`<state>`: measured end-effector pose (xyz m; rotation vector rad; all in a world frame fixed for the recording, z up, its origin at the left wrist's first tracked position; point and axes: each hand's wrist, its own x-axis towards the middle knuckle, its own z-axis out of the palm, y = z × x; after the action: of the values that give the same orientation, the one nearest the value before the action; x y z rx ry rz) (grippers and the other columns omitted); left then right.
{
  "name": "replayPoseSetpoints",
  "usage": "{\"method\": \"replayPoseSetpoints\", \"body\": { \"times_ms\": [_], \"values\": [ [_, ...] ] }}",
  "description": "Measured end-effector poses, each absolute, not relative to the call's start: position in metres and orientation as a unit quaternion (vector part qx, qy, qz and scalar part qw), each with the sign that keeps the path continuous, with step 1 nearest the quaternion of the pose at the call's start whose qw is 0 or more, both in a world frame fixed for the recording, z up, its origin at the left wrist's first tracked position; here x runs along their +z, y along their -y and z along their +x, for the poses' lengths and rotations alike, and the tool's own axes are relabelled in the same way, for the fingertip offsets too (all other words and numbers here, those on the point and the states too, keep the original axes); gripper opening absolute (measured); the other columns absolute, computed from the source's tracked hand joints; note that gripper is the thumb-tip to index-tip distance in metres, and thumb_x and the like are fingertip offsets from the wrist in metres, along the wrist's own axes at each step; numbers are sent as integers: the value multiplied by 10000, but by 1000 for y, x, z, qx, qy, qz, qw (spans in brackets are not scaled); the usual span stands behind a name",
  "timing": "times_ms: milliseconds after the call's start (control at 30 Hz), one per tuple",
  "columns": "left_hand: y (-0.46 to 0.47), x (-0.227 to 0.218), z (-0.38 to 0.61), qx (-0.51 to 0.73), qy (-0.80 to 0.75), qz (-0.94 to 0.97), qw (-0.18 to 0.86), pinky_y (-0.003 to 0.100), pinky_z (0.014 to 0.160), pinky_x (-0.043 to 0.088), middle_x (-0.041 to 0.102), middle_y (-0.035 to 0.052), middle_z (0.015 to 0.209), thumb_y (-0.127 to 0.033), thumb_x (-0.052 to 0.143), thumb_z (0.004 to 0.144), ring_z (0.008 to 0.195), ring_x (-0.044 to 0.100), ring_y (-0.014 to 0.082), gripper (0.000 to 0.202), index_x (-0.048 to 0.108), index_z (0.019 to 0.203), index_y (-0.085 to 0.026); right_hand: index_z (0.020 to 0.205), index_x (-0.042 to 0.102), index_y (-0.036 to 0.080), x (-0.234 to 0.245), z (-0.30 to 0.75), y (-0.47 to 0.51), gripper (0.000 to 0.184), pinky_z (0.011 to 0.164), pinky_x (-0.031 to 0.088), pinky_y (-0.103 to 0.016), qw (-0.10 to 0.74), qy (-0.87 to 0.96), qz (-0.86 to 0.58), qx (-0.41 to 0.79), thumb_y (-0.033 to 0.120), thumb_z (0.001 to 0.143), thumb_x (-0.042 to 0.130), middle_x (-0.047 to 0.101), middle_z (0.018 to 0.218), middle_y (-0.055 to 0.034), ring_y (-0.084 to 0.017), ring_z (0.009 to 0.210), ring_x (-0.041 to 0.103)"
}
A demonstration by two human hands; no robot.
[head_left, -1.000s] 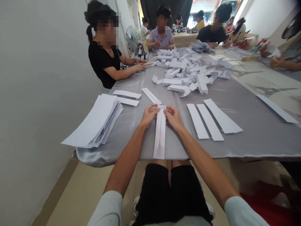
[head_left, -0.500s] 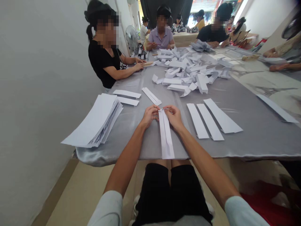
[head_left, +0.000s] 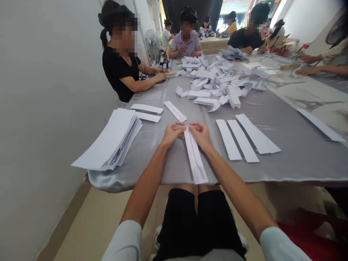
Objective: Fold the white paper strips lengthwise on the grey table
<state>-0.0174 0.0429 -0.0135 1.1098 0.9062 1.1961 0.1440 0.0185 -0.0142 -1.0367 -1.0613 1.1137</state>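
A long folded strip of white paper [head_left: 195, 159] lies in front of me, its near end at the table edge and a lengthwise seam along its face. My left hand [head_left: 174, 135] pinches the far end from the left, thumb on top. From the right, my right hand [head_left: 200, 135] grips the same end with thumb and fingers. Just past my hands is a shorter folded paper strip [head_left: 175, 111]. Several flat folded strips [head_left: 243, 140] lie to the right, and two more strips [head_left: 146, 112] to the left.
A thick stack of white sheets [head_left: 106, 139] sits at the left corner of the grey-covered table [head_left: 293, 163]. Farther back is a heap of folded papers [head_left: 214, 79]. Co-workers sit around the table, one person in black [head_left: 122, 69] at the left. A wall [head_left: 49, 90] stands close on my left.
The strip's near end has swung a little to the right, and its far end now lies flatter under my fingers. At the right, a co-worker's hands have shifted farther across the table.
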Motion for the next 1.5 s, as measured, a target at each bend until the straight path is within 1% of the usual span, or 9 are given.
{"method": "replayPoseSetpoints", "body": {
  "times_ms": [100,200,433,667,1000,1167,1267,1400,1500],
  "values": [
    [-42,-13,-16,533,-391,478,578,239,505,528,734,47,718,-398,976,626,556,658,141,509,697,970,-147,928,699,192,-16,144,-18,440,536,475,-245,584,438,-457,509,521,681,854,714,689,0,-159,588,646],
    [-43,-14,-16,540,-395,483,564,229,496,514,732,43,713,-399,972,626,546,638,124,488,723,954,-138,818,696,183,-17,145,-19,406,549,485,-252,591,426,-447,518,531,681,855,744,722,-25,-155,593,652],
    [-44,-14,-15,494,-403,508,579,253,560,563,759,92,798,-509,912,689,664,690,159,473,783,878,-95,788,735,177,-18,147,-19,372,549,463,-267,593,426,-446,518,522,699,839,739,715,-32,-153,588,617],
    [-43,-16,-16,503,-391,521,568,249,554,553,742,59,718,-471,948,652,596,658,138,428,795,817,-108,675,589,207,-20,146,-19,401,519,359,-250,593,495,-442,456,544,800,765,580,612,27,-110,546,477],
    [-45,-21,-15,508,-393,528,556,248,530,547,733,57,683,-498,953,649,555,646,132,474,795,845,-97,620,521,215,-23,147,-20,451,489,265,-249,594,495,-438,458,554,820,741,411,556,65,-92,514,341],
    [-45,-21,-12,537,-391,520,537,235,459,519,693,34,643,-523,965,626,504,606,114,500,770,820,-106,674,559,213,-22,146,-19,472,495,299,-250,585,488,-439,477,623,810,747,498,582,47,-105,523,400],
    [-46,-21,-10,583,-394,488,516,221,408,473,654,8,608,-555,956,622,465,563,98,515,750,804,-119,705,617,196,-20,144,-17,491,520,326,-259,556,547,-417,467,660,826,724,561,622,22,-119,553,446],
    [-46,-19,-10,585,-386,478,530,224,414,477,658,10,632,-566,946,635,493,570,103,531,746,847,-122,739,672,179,-18,141,-15,478,547,335,-266,555,587,-393,439,628,899,654,582,659,6,-131,586,463],
    [-45,-19,-10,565,-389,490,538,224,418,461,659,9,636,-560,953,628,484,561,99,527,714,828,-135,715,654,182,-17,142,-15,490,541,324,-270,560,581,-408,427,636,897,642,574,655,2,-138,592,453]
  ]
}}
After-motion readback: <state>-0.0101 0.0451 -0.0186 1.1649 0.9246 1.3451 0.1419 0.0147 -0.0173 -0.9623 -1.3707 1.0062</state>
